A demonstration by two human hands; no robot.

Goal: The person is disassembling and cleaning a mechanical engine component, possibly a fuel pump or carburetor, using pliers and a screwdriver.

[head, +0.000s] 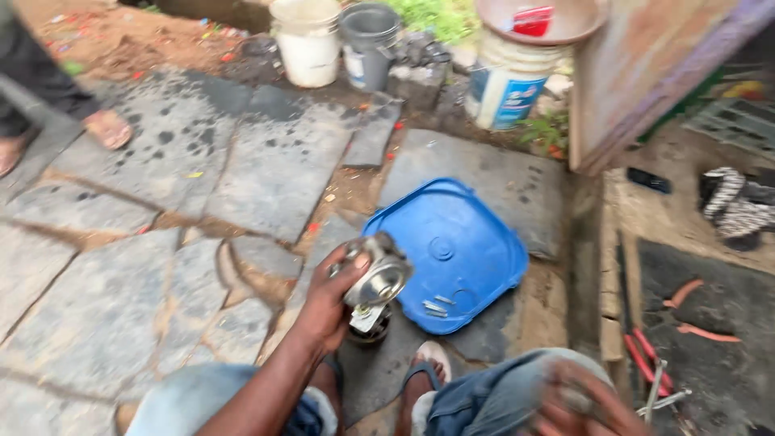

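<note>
grip: left hand [327, 303] clamps metal carburetor body [376, 278]; right hand [583, 404] blurred, can't tell
blue lid [452, 250]: holds small screws [434, 307]
basin [539, 20]: red packet [533, 19]

Left hand [327, 303] raised, fingers [353, 262] curled.

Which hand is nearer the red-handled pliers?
Right. The right hand rests on the knee just beside the red-handled pliers; the left hand is well off to their left, holding a metal part.
</note>
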